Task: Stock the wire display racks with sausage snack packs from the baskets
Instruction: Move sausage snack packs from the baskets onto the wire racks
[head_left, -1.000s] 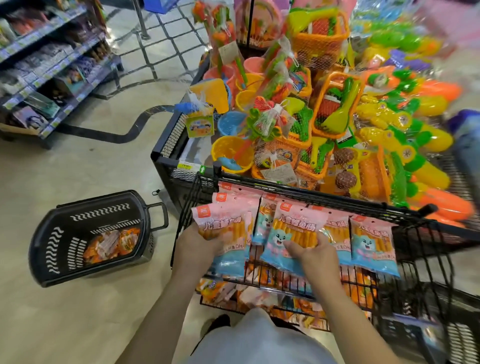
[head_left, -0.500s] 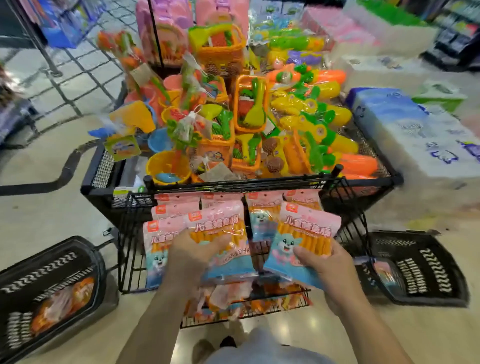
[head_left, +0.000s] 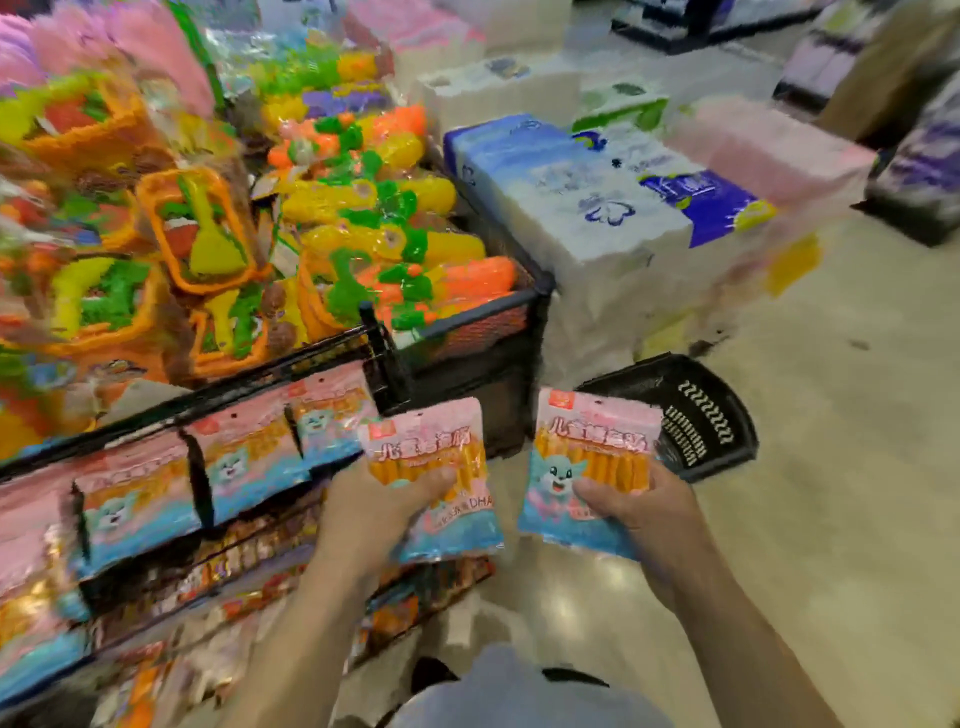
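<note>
My left hand (head_left: 382, 506) grips a pink-and-blue sausage snack pack (head_left: 431, 470) by its middle, just right of the black wire rack (head_left: 200, 473). My right hand (head_left: 641, 512) holds a second sausage pack (head_left: 584, 470) with a cartoon animal on it, off the rack's right end and in front of a black basket (head_left: 701, 415) on the floor. Several matching packs (head_left: 244, 457) hang in a row along the rack's upper tier. Lower tiers hold orange snack packs (head_left: 249, 566). The view is blurred.
A black mesh bin (head_left: 483, 332) behind the rack is piled with bright plastic toys (head_left: 337, 218). Stacked tissue-paper bales (head_left: 597, 197) stand to the right of it. Beige floor (head_left: 831, 493) stretches to the right; dark shelving sits at the far top right.
The view has swung right: the left floor basket is out of frame and the right one is closer. Both hands with their packs now sit at the rack's right end, the right pack beyond it.
</note>
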